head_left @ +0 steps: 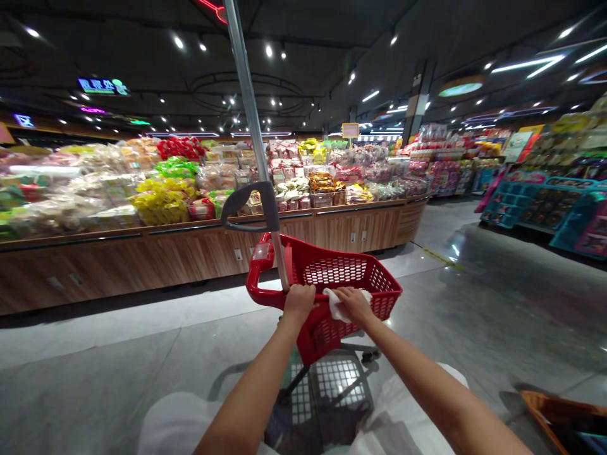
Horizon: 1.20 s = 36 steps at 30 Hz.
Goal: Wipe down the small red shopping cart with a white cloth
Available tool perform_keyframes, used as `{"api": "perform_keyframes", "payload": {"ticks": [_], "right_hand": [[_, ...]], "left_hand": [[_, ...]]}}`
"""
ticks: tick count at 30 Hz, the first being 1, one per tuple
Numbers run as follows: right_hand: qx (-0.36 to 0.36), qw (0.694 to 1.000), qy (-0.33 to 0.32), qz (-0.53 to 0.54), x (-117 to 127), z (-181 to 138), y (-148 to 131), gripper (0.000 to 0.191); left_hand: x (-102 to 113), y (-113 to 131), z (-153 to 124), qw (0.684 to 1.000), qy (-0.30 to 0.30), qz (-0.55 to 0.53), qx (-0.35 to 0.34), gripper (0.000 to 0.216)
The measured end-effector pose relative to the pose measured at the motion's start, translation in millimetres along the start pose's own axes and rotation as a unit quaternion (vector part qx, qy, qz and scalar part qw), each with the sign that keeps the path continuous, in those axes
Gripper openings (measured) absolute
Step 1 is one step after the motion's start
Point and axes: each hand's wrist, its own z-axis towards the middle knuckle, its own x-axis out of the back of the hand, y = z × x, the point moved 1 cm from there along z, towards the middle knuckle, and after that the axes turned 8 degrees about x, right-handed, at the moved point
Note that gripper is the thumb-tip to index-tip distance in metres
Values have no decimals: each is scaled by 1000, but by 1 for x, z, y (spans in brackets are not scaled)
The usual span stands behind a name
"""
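A red plastic shopping cart [327, 256] stands sideways in front of me, its handle end to the left. My left hand [300, 302] is closed over the near rim of the basket, close to the foot of a metal pole [249, 95] that rises from the cart. My right hand [353, 305] presses a white cloth [334, 306] against the same rim, farther right, with the fingers curled over it. A grey loop-shaped grip [271, 205] is fixed partway up the pole. The inside of the basket shows only in part.
Beyond the cart runs a long wood-panelled counter [353, 230] heaped with packaged food [165, 202]. Blue display racks [512, 196] stand to the right. An orange-edged bin [535, 407] sits at the lower right on the grey tiled floor [465, 316].
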Motion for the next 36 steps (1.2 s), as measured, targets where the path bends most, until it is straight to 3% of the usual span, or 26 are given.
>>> {"api": "perform_keyframes", "payload": {"ticks": [5,7,9,11,12,13,15,17,22,26,32,36], "right_hand": [[-15,998,63,15,-15,38,-49,42],[-23,998,50,-9,-16,36,-48,34],[-25,999,25,-33,-14,28,-38,27],[-30,998,11,-47,-11,18,-25,26],[-34,998,11,-49,-9,14,-19,26],[-40,998,14,-49,-8,11,-15,27],[-53,997,25,-42,-7,8,-14,31],[-63,997,39,-34,-6,12,-23,36],[-53,994,99,10,-3,50,-75,44],[-60,989,131,27,-4,76,-103,42],[-62,987,149,9,-10,71,-102,40],[-112,980,166,0,-18,68,-105,38]], "left_hand": [[4,0,3,1000,2,17,-1,20],[10,-7,-1,999,-5,4,-42,17],[17,-23,-9,991,-6,-30,-129,19],[26,-50,-19,975,2,-67,-210,22],[30,-67,-23,972,15,-80,-219,24],[35,-85,-26,977,39,-87,-193,25],[42,-118,-25,986,113,-106,-66,29],[44,-141,-16,980,141,-142,22,36],[33,-146,9,975,21,-222,2,41],[26,-141,12,973,32,-226,23,44],[30,-139,11,974,39,-220,46,43],[33,-133,11,976,31,-208,64,40]]}}
